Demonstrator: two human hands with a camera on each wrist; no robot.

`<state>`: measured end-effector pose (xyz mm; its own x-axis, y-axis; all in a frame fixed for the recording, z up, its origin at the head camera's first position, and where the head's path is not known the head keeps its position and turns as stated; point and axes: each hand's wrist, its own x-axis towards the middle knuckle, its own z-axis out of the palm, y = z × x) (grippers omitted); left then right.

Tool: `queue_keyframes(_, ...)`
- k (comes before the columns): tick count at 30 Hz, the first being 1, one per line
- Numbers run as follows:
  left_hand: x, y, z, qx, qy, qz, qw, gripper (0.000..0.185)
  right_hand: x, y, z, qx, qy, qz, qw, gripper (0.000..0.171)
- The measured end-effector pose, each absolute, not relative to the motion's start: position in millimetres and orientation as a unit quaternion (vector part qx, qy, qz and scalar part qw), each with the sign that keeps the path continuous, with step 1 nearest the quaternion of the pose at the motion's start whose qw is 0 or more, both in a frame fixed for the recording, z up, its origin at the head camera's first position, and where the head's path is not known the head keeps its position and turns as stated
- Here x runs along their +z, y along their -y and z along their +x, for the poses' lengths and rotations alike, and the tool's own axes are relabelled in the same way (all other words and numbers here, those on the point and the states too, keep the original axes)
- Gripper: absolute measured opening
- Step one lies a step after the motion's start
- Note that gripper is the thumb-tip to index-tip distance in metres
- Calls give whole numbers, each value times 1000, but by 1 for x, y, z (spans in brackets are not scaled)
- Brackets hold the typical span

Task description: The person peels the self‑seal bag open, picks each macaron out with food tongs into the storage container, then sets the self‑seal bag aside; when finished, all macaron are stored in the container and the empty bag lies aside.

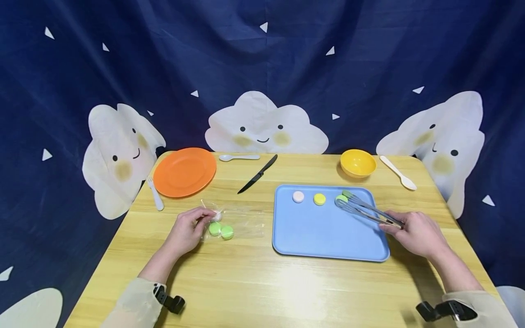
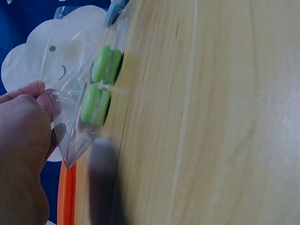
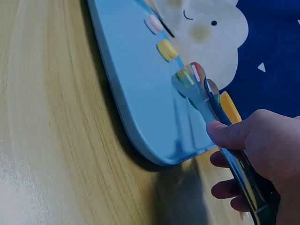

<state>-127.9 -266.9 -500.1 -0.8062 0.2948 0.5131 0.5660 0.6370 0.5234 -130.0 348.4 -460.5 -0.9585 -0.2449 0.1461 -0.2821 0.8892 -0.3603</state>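
My left hand (image 1: pixel 189 229) pinches the edge of a clear plastic bag (image 1: pixel 238 222) lying on the wooden table; two green macarons (image 1: pixel 221 230) (image 2: pixel 96 89) sit inside it, with a white one by my fingers. My right hand (image 1: pixel 414 232) grips metal tongs (image 1: pixel 367 210) (image 3: pixel 206 96) whose tips reach over the blue tray (image 1: pixel 320 237) and close on a green macaron (image 1: pixel 341 198). A pink macaron (image 1: pixel 298 197) and a yellow macaron (image 1: pixel 319 199) lie on the tray in a row beside it.
An orange plate (image 1: pixel 185 171), a white fork (image 1: pixel 155 193), a white spoon (image 1: pixel 239 157) and a black knife (image 1: pixel 258 174) lie at the back left. A yellow bowl (image 1: pixel 358 162) and another white spoon (image 1: pixel 398 172) stand at the back right.
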Motion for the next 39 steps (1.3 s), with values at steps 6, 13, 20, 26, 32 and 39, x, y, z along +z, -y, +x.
queue_keyframes(6, -500, 267, -127, -353, 882, -245, 194, 29, -456, -343, -130, 213, 970, 116, 22, 65)
queue_keyframes(13, -499, 267, -127, -352, 882, -244, 196, 29, -449, -320, -130, 227, 955, 182, 57, 56)
queue_keyframes(20, -500, 267, -127, -355, 882, -242, 194, 30, -450, -284, -136, 253, 926, 273, 67, 41)
queue_keyframes(26, -501, 267, -127, -356, 882, -240, 195, 31, -452, -252, -146, 250, 920, 301, 27, 36)
queue_keyframes(32, -500, 267, -127, -359, 879, -242, 199, 32, -453, -219, -156, 250, 910, 329, 24, 33)
queue_keyframes(39, -501, 266, -126, -365, 876, -242, 201, 33, -456, -186, -164, 248, 903, 351, 21, 33)
